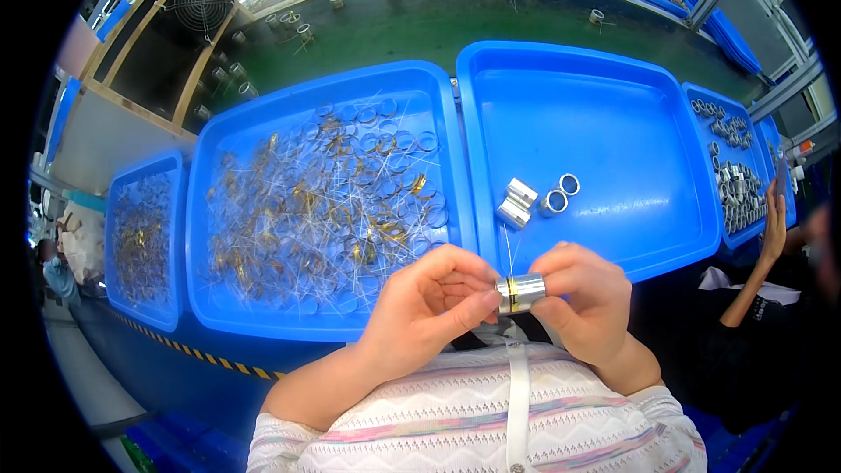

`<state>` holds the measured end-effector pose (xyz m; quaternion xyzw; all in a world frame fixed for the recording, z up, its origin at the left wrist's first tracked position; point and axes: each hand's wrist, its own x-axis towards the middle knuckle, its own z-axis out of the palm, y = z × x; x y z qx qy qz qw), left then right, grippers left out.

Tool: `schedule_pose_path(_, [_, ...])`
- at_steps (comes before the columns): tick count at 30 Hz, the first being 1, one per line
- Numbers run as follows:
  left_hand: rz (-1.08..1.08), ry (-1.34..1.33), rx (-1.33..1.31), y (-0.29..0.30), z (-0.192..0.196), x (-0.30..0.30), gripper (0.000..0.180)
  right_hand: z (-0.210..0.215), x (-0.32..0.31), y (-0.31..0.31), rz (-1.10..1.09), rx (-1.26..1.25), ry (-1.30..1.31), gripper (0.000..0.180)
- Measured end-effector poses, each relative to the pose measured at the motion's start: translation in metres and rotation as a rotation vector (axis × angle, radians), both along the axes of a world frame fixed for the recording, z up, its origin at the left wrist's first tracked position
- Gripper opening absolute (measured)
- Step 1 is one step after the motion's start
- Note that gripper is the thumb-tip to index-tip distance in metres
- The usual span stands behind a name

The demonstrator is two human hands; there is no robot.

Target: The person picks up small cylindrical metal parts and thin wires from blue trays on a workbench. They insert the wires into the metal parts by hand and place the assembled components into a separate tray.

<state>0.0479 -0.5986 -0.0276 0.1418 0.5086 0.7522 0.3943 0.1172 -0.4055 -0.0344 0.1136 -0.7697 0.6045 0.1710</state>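
Observation:
Close to my body, both hands hold a short silver metal cylinder (526, 292) on its side. My left hand (434, 298) pinches its left end, and my right hand (585, 300) grips its right end between thumb and fingers. A yellow strip shows near the left end, and thin pale wires stick up from there. Ahead of my right hand, several silver metal sleeves (520, 192) rest in a large blue tray (604, 114). The large blue tray to the left (320, 81) is heaped with thin ring-shaped coils (337, 201) with loose wire ends and yellow bits.
Behind the trays runs a green belt (473, 17) carrying scattered cylinders. A smaller tray (180, 236) of wired rings stands at far left. At the right, a tray (727, 232) holds many metal sleeves, with another person's hand (775, 223) beside it. A wooden-framed fan (200, 2) stands back left.

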Motion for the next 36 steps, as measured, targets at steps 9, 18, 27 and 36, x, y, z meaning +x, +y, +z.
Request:
schedule_pose_path(9, [0.110, 0.370, 0.068, 0.006, -0.007, 0.003, 0.031, -0.004, -0.001, 0.001, -0.033, 0.083, 0.100, 0.019])
schedule_pose_path(18, [0.011, 0.208, 0.048, 0.003, -0.005, 0.003, 0.041, -0.008, 0.004, 0.003, 0.007, 0.160, 0.137, 0.020])
schedule_pose_path(27, [-0.037, 0.008, 0.084, 0.001, -0.008, 0.006, 0.036, -0.006, 0.005, -0.004, 0.037, 0.224, 0.276, 0.022])
schedule_pose_path(36, [-0.028, -0.040, 0.029, -0.001, -0.011, 0.012, 0.039, -0.008, 0.014, -0.009, -0.025, 0.277, 0.227, 0.019])
